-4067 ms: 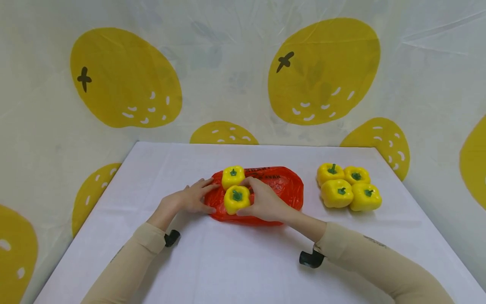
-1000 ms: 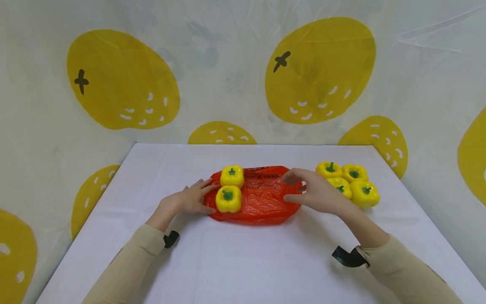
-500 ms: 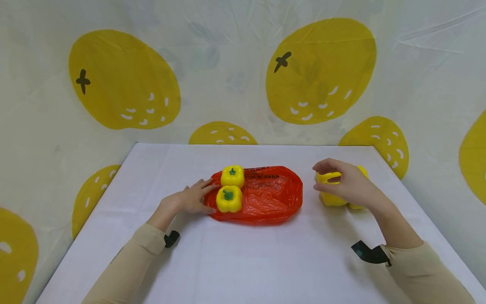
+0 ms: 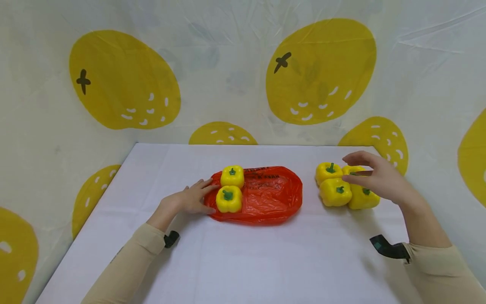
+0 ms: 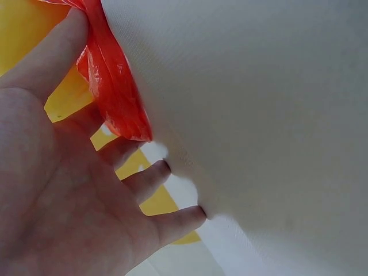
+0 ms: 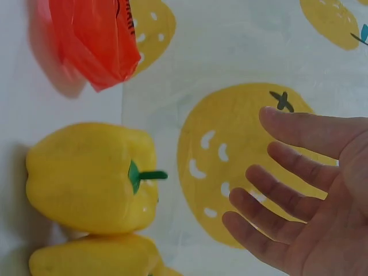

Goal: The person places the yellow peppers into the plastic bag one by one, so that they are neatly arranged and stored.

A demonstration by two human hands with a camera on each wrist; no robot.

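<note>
Left hand [image 4: 191, 199] rested at red bag [image 4: 271, 198]; right hand [image 4: 383, 179] hung over peppers, holding nothing

Left of centre, I saw the left hand touch the bag's left edge. I judged light pressure right there: enough to steady the plastic, not enough to drag it. Pose: left sleeve [image 4: 117, 268] came in from the lower left, fingers fanned out and fairly straight. In the left wrist view the thumb touched the red film and a fold covered part of the fingers; no curl round it showed.

Centre: bag lay flat, far pepper [image 4: 233, 180] and near pepper [image 4: 229, 205] sitting one behind the other on its left part, stems up or nearly so.

Right of centre: four peppers in a tight group on the white tabletop [image 4: 228, 261], front-left pepper [image 4: 334, 195] and back-left pepper [image 4: 326, 174] well in view, front-right pepper [image 4: 362, 202] and back-right pepper [image 4: 350, 169] partly behind the hand.

Far right: the right hand's thumb and fingers stood apart, nothing between them. Pose: right sleeve [image 4: 444, 266] entered from the lower right, palm turned left. For a clean grasp, I judged thumb and fingers best lowered on opposite sides of one pepper, below the stem, without knocking its neighbours.
</note>
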